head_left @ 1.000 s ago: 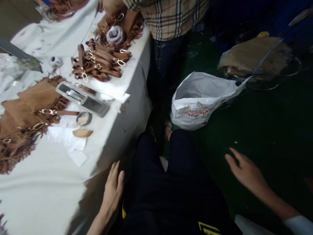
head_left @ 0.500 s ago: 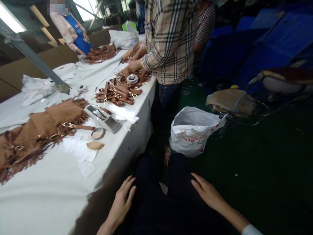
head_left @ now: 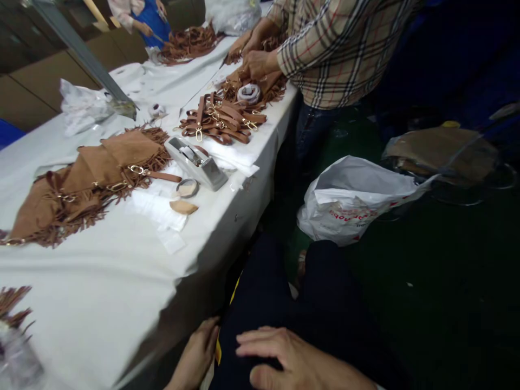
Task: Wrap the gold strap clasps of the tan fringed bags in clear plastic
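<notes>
My left hand rests flat against my dark trouser leg beside the edge of the white-covered table, fingers stretched out and holding nothing. My right hand lies across my lap, fingers extended and slightly spread, also holding nothing. On the table to my left lie brown fringed suede bags with gold clasps, a tape dispenser, a tape ring and small clear plastic sleeves.
A person in a plaid shirt stands at the table's far end handling brown leather straps. Another person in blue works farther back. A white plastic bag sits on the dark green floor, with a chair beyond it.
The view has swung left and down. My right hand has moved from my right thigh across to the middle of my lap. My left hand stays by my left leg.
</notes>
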Action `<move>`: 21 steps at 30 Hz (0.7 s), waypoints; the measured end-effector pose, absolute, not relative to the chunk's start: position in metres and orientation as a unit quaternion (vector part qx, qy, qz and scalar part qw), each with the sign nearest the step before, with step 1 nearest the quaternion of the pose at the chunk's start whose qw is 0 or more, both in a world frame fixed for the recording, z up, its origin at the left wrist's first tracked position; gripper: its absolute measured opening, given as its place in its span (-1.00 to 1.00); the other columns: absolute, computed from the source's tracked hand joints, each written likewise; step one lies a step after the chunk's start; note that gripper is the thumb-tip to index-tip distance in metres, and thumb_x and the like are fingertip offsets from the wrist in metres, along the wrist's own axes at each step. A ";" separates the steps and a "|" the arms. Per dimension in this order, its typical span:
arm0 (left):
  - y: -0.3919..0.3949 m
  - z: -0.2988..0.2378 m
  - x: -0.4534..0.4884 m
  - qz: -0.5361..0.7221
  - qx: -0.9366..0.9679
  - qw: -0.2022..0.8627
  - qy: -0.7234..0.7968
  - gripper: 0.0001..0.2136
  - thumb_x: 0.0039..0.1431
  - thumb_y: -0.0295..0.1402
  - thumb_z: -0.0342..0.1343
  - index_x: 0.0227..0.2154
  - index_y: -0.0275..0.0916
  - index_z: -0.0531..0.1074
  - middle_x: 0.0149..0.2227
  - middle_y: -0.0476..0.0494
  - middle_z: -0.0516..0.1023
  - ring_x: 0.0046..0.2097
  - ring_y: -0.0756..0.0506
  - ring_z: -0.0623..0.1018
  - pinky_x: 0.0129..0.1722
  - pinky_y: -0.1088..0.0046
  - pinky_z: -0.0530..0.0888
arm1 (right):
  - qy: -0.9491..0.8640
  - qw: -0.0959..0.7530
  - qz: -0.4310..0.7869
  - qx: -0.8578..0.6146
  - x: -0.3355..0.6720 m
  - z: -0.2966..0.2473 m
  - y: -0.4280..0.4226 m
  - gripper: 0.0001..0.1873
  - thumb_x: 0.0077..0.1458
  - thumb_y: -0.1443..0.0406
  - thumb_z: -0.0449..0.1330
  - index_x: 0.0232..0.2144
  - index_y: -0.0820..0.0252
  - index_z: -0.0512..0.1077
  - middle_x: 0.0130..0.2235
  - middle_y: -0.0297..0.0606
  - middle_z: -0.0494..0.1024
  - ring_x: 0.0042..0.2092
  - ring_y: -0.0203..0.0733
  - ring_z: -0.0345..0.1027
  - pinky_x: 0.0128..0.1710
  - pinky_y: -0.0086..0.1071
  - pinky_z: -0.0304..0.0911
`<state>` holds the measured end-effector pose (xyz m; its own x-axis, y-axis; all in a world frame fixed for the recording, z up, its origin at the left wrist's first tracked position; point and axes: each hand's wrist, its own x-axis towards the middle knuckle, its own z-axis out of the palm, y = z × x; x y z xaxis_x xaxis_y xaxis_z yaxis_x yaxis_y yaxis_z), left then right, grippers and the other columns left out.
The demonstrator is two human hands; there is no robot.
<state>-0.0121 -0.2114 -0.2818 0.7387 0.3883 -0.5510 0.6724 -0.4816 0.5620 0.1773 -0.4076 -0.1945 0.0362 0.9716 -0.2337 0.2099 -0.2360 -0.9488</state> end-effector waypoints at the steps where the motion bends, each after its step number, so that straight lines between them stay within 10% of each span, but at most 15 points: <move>1: -0.217 -0.290 -0.024 -0.160 0.817 0.453 0.319 -0.60 0.24 -0.20 -0.16 -0.01 -0.26 0.43 0.01 -0.20 0.54 0.09 -0.14 0.47 0.12 0.34 0.37 | -0.523 0.382 0.500 -0.574 0.177 -0.195 -0.393 -0.57 0.20 0.06 0.02 0.11 -0.15 0.29 0.15 -0.35 0.38 0.16 -0.12 0.24 0.21 -0.09 0.04; 5: -0.236 -0.307 -0.044 -0.101 0.769 0.479 0.411 -0.55 0.23 -0.17 -0.16 0.02 -0.36 0.38 0.01 -0.30 0.53 0.09 -0.19 0.47 0.12 0.27 0.38 | -0.491 0.229 0.339 -0.769 0.256 -0.246 -0.397 -0.54 0.09 0.09 0.15 0.05 -0.01 0.37 0.22 -0.17 0.26 0.26 0.11 0.00 0.23 0.16 -0.25; 9: -0.233 -0.293 -0.022 -0.031 0.773 0.450 0.446 -0.56 0.26 -0.17 -0.16 0.11 -0.27 0.30 0.15 -0.25 0.40 0.20 -0.20 0.34 0.20 0.14 0.27 | -0.107 0.028 0.214 -0.971 0.370 -0.292 -0.472 -0.51 0.17 0.10 -0.01 -0.03 0.34 0.41 0.05 0.23 0.42 0.10 0.30 0.26 0.01 0.25 0.12; 21: -0.309 -0.301 0.208 -0.035 0.866 0.492 0.087 -0.67 0.20 -0.33 -0.04 -0.01 -0.22 0.42 -0.04 -0.25 0.55 0.00 -0.20 0.52 0.04 0.24 0.45 | -0.244 0.190 0.173 -0.935 0.308 -0.315 -0.554 -0.61 0.23 0.27 -0.12 -0.12 0.22 0.47 -0.11 -0.06 0.57 -0.08 -0.05 0.47 -0.05 -0.21 0.38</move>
<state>0.2080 -0.3087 -0.3013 0.9825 0.1164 -0.1454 0.1845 -0.5011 0.8455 0.3078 -0.5543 -0.3152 0.8211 0.5224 -0.2301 0.3912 -0.8084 -0.4398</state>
